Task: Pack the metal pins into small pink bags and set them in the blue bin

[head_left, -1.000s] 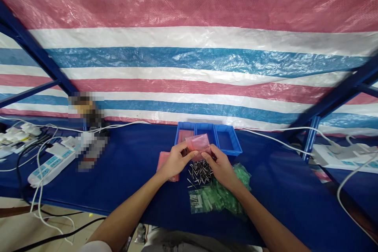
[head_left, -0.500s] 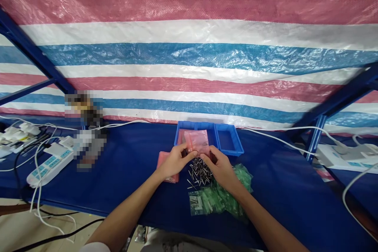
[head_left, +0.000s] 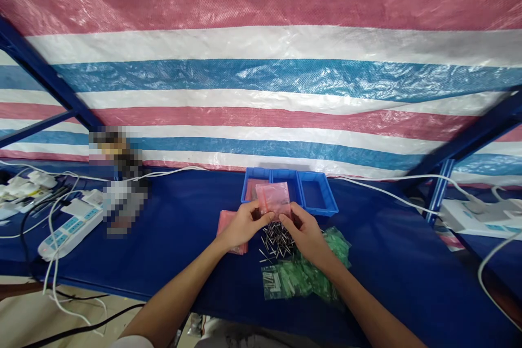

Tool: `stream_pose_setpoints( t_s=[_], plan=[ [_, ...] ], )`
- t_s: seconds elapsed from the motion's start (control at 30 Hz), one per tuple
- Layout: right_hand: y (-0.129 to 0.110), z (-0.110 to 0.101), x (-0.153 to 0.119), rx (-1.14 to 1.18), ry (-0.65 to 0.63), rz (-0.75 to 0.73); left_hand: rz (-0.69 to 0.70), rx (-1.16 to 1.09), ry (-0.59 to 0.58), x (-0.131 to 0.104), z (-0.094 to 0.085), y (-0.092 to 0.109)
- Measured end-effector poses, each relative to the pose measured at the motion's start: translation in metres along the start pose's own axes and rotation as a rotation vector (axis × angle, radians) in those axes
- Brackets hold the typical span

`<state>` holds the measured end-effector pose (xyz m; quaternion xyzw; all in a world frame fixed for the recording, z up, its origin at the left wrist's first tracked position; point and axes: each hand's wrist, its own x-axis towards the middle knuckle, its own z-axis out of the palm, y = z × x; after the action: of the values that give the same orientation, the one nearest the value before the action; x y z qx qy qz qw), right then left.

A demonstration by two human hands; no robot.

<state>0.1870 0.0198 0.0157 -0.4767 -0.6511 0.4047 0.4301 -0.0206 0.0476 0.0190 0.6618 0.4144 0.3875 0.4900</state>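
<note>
A pink plastic bag (head_left: 274, 198) is held up between both hands, above a pile of small metal pins (head_left: 278, 241). My left hand (head_left: 243, 224) pinches its lower left corner, and my right hand (head_left: 305, 229) grips the lower right one. Beside my left hand lies a stack of pink bags (head_left: 227, 221), partly covered by that hand. Green bags (head_left: 299, 277) are heaped below the pins and under my right forearm. Behind the held bag stand joined blue trays (head_left: 318, 192); the left compartment has a pink bag in it.
On the left of the blue table (head_left: 163, 244) lie a white power strip (head_left: 71, 232), chargers and tangled cables. Another power strip (head_left: 468, 216) is at the right, by a blue frame post (head_left: 439, 190). White cables run along the back edge before a striped sheet (head_left: 261, 76).
The held pink bag has tilted and shifted slightly down and to the right. Both hands keep their grip, in nearly the same place.
</note>
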Motion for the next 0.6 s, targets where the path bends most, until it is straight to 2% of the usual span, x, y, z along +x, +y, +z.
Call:
stream_pose_setpoints(
  t_s=[0.3,0.6],
  plan=[
    [0.0031,0.0009,0.0004,0.042,-0.020,-0.008,-0.013,-0.023,-0.021,-0.0003,0.0012,-0.0008],
    [0.0013,-0.0008,0.0010,0.034,-0.035,-0.018,0.003,-0.031,0.014,0.0016,0.0027,0.0000]
  ],
)
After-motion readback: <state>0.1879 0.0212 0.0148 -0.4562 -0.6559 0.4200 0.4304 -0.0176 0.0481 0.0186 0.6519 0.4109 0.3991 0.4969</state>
